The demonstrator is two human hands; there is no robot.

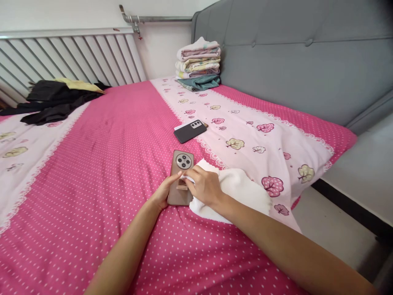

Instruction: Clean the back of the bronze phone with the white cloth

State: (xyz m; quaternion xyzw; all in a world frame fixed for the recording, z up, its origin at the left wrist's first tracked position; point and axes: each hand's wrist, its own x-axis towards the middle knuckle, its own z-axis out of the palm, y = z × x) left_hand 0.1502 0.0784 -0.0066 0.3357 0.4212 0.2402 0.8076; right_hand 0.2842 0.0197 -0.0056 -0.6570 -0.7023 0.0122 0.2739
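A brown phone (181, 170) lies face down on the pink dotted bedsheet (116, 147), its round camera ring towards the headboard. My left hand (164, 192) rests against the phone's left edge, thumb on its back. My right hand (204, 185) is closed on a white cloth (242, 188) and presses a bunched corner of it onto the phone's back. The rest of the cloth trails to the right under my forearm.
A black phone (190, 130) lies further up the bed on a white card. Folded linens (199, 61) are stacked by the grey headboard (291, 53). Dark clothes (55, 98) lie at the far left. The bed's right edge drops to the floor (337, 229).
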